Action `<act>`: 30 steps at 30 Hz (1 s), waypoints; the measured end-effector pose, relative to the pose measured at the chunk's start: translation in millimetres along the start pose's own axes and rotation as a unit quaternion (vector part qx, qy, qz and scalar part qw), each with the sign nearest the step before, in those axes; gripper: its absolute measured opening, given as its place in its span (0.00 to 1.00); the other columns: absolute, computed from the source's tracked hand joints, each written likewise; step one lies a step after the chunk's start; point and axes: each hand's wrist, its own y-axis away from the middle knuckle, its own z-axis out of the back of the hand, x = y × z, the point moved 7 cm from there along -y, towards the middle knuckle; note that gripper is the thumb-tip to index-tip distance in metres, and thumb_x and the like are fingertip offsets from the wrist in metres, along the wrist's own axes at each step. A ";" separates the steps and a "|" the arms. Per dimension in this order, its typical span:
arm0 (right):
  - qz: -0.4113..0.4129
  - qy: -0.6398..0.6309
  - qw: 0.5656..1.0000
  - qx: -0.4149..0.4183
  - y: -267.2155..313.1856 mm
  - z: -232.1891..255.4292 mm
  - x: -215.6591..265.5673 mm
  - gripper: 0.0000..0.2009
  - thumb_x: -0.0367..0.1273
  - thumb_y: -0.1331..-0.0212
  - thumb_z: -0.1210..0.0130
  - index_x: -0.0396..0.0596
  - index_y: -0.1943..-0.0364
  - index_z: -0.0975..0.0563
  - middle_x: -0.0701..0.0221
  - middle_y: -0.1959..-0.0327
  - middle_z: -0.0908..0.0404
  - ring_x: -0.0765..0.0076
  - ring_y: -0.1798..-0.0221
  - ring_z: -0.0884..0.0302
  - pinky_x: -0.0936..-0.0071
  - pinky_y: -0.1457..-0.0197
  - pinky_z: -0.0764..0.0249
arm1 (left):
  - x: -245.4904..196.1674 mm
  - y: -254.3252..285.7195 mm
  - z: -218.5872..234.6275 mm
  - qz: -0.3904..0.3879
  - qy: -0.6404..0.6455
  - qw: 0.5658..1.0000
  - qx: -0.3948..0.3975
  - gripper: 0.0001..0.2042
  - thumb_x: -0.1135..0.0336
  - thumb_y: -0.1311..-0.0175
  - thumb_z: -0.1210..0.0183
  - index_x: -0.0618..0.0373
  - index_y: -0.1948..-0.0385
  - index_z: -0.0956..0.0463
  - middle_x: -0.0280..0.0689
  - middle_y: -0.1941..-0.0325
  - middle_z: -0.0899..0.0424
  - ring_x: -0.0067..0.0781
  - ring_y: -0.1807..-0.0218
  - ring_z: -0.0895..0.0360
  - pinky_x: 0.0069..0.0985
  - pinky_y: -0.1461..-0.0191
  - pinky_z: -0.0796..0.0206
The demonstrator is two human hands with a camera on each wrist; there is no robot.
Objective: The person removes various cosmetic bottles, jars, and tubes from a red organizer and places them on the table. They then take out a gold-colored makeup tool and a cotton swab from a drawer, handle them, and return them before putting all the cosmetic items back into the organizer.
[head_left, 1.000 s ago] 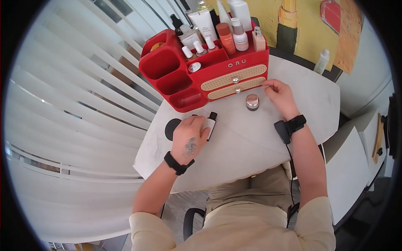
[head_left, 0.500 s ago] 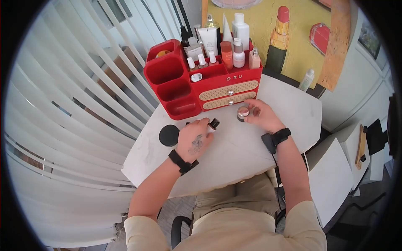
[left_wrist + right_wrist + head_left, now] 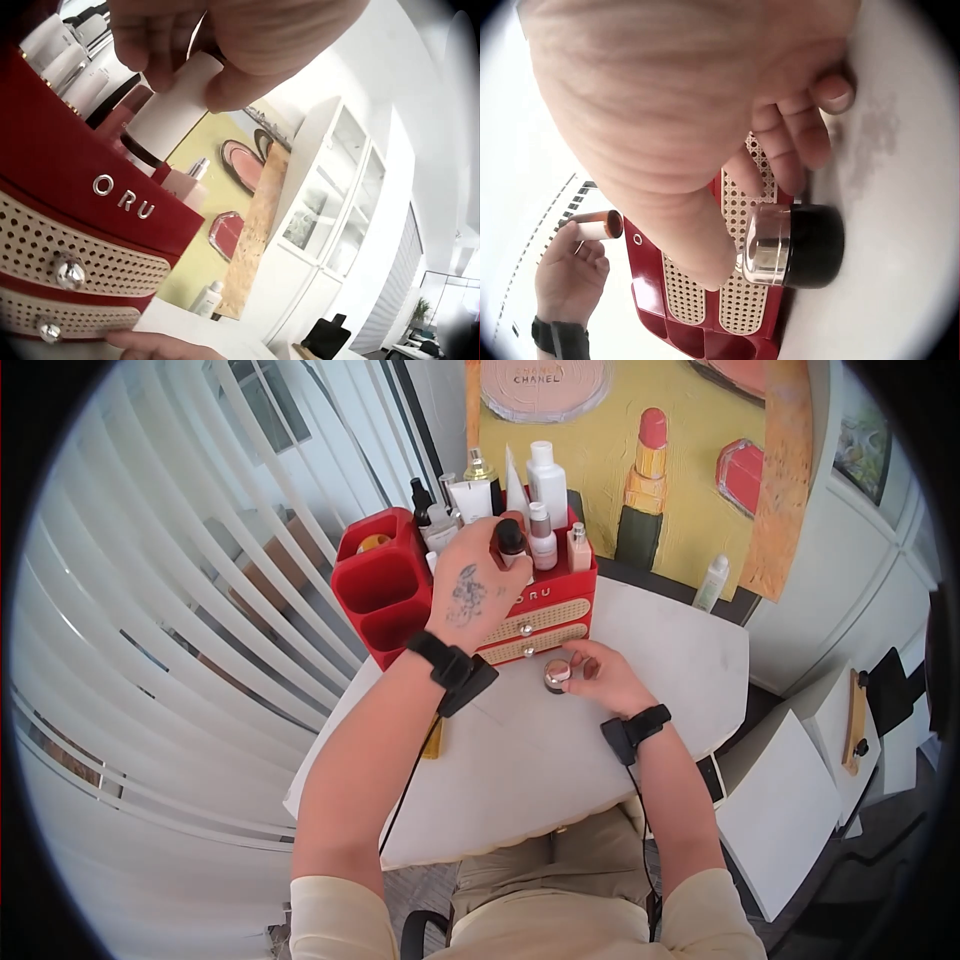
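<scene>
Held in my left hand (image 3: 475, 590) is a brown bottle (image 3: 172, 112) with a white label and a black cap, above the front of the red organizer (image 3: 572, 588). Thumb and fingers pinch it, and its brown base shows in the right wrist view. Nail-polish bottles, tubes and a pink pump bottle (image 3: 579, 548) fill the top compartments, some behind the hand. On the marble tabletop stands a small jar (image 3: 810, 244) with a shiny metallic lid and black base. My right hand (image 3: 612, 682) rests beside it, fingers loosely bent and thumb right at the lid.
Two woven-front drawers (image 3: 530, 640) with round knobs face me. A pale tube-like bottle (image 3: 711, 583) stands at the table's back right, before a lipstick painting (image 3: 640, 490). Blinds (image 3: 170, 610) line the left. Something yellow (image 3: 432, 742) shows beside my left forearm.
My left hand has lifted the bottle off the tabletop to above the organizer. My right hand has come from the drawer's corner to the jar. The left forearm now covers the round black container.
</scene>
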 end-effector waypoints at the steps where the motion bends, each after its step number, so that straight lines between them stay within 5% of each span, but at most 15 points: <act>1: 0.000 -0.001 1.000 0.000 -1.2 0.1 -1.9 0.32 0.28 0.55 0.30 0.44 0.41 0.27 0.78 0.60 0.28 0.82 0.64 0.36 0.82 0.59 0.31 | 8.5 -5.9 -7.9 0.008 0.011 1.000 -0.005 0.16 0.67 0.46 0.39 0.62 0.56 0.22 0.41 0.69 0.18 0.31 0.69 0.20 0.26 0.62 0.28; 4: 0.002 0.020 1.000 0.004 1.1 0.7 3.5 0.32 0.29 0.55 0.29 0.45 0.40 0.27 0.77 0.59 0.28 0.80 0.64 0.36 0.81 0.58 0.31 | 21.8 -12.8 -24.5 0.011 -0.001 1.000 0.007 0.18 0.68 0.47 0.39 0.61 0.53 0.22 0.43 0.68 0.17 0.36 0.67 0.19 0.27 0.60 0.28; 8: 0.033 0.065 0.997 0.000 0.2 0.1 8.1 0.33 0.33 0.57 0.29 0.45 0.41 0.26 0.71 0.59 0.27 0.76 0.65 0.32 0.78 0.57 0.29 | 29.7 -9.4 -34.8 -0.023 -0.138 0.990 0.003 0.14 0.65 0.50 0.36 0.62 0.64 0.21 0.45 0.70 0.21 0.46 0.64 0.22 0.35 0.57 0.29; 14: 0.023 0.085 0.996 0.004 2.6 -0.9 12.5 0.33 0.29 0.58 0.29 0.46 0.41 0.26 0.73 0.57 0.27 0.76 0.63 0.35 0.78 0.57 0.30 | 24.3 -7.5 -31.8 0.007 -0.164 0.986 0.006 0.14 0.64 0.51 0.35 0.63 0.65 0.22 0.46 0.67 0.22 0.46 0.62 0.22 0.36 0.56 0.30; 16: 0.040 0.111 0.993 -0.002 3.3 -1.5 15.5 0.32 0.33 0.59 0.29 0.47 0.43 0.24 0.66 0.57 0.25 0.67 0.59 0.26 0.72 0.52 0.26 | 18.6 2.0 -20.5 -0.015 -0.142 0.989 -0.026 0.15 0.65 0.51 0.35 0.63 0.63 0.21 0.45 0.66 0.22 0.45 0.62 0.22 0.36 0.56 0.30; 20: 0.065 0.129 0.990 0.005 4.5 -5.1 14.0 0.30 0.32 0.59 0.30 0.47 0.45 0.24 0.64 0.55 0.24 0.63 0.55 0.23 0.70 0.49 0.26 | 16.4 44.6 20.5 -0.076 -0.145 0.986 -0.035 0.16 0.68 0.48 0.35 0.62 0.57 0.22 0.43 0.65 0.21 0.42 0.61 0.22 0.35 0.56 0.30; 25: 0.077 0.161 0.984 -0.003 3.8 -11.7 21.1 0.26 0.30 0.59 0.30 0.46 0.50 0.22 0.65 0.54 0.22 0.63 0.55 0.22 0.71 0.49 0.25 | 56.0 124.7 60.2 0.001 -0.199 0.980 0.027 0.16 0.71 0.52 0.34 0.61 0.59 0.23 0.42 0.65 0.21 0.42 0.60 0.23 0.34 0.56 0.30; 27: 0.077 0.170 0.982 -0.007 2.8 -15.2 22.7 0.25 0.30 0.59 0.30 0.45 0.51 0.22 0.65 0.55 0.22 0.64 0.56 0.22 0.71 0.50 0.25 | 65.3 153.3 57.2 0.017 -0.284 0.950 0.127 0.19 0.68 0.52 0.33 0.60 0.57 0.24 0.41 0.61 0.20 0.44 0.54 0.24 0.37 0.49 0.33; 30: 0.078 0.173 0.981 -0.030 2.4 -18.9 20.0 0.22 0.30 0.59 0.30 0.43 0.55 0.21 0.66 0.60 0.21 0.67 0.60 0.22 0.73 0.55 0.25 | 70.7 180.0 63.7 0.017 -0.285 0.954 0.086 0.22 0.64 0.53 0.32 0.59 0.53 0.25 0.41 0.55 0.20 0.47 0.48 0.27 0.41 0.44 0.38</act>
